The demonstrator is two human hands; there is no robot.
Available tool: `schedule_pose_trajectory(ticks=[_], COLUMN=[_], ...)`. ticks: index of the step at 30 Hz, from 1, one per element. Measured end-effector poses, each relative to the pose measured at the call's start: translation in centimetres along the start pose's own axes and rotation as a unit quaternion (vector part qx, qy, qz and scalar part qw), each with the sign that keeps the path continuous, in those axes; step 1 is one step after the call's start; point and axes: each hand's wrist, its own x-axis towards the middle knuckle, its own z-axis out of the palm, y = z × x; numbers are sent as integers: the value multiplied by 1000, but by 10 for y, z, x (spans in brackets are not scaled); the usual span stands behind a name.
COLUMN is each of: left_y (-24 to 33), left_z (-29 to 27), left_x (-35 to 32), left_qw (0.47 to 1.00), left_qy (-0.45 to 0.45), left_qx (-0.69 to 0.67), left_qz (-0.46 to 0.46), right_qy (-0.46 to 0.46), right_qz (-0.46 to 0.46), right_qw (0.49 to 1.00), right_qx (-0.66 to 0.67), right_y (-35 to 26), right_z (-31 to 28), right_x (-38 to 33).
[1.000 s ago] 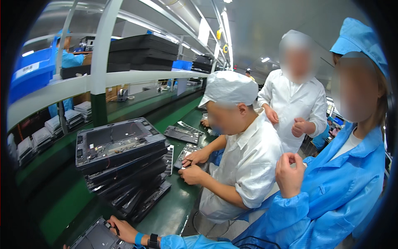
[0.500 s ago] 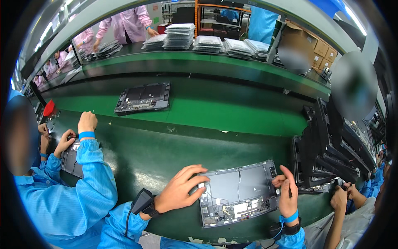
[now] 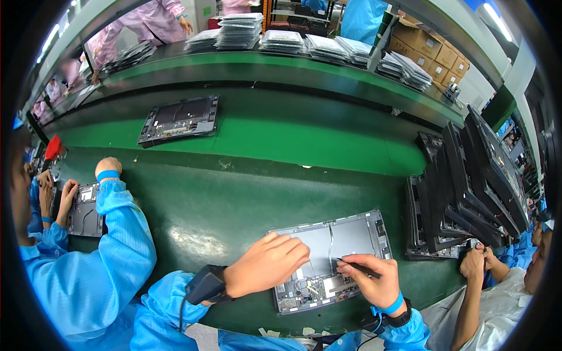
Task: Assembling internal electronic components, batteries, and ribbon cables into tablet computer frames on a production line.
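While working at the green worktop (image 3: pixel 246 193), keep the open grey laptop chassis (image 3: pixel 331 257) flat and square near the front edge, with the left hand (image 3: pixel 266 272), fingers loosely spread and holding nothing, pressing down on its left half to stop any sliding. Guide the thin dark tool (image 3: pixel 358 268), pinched in the right hand (image 3: pixel 374 284), with short, light strokes. Avoid snagging the fine white cable (image 3: pixel 329 243) crossing the chassis middle, just beside the tool tip.
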Motion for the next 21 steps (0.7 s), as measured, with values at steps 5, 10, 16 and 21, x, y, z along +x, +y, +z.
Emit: schedule_pose_trajectory(ticks=[5,10,16,21], left_y=[0,2,25,29], left_z=[20,23,-4,0], left_x=[15,15,-23,-28], left_qw=[990,987,996,999], left_qy=[10,142,76,25], left_qx=[142,71,15,34], left_qz=[9,11,-46,-29], right_qy=[-66,-94,-64,-88], right_qz=[-15,-27,91,65], right_qw=[998,993,992,994], right_qx=[-3,-70,65,30], right_y=[-14,-6,7,5], right_z=[0,10,18,17], right_x=[3,5,-4,-4])
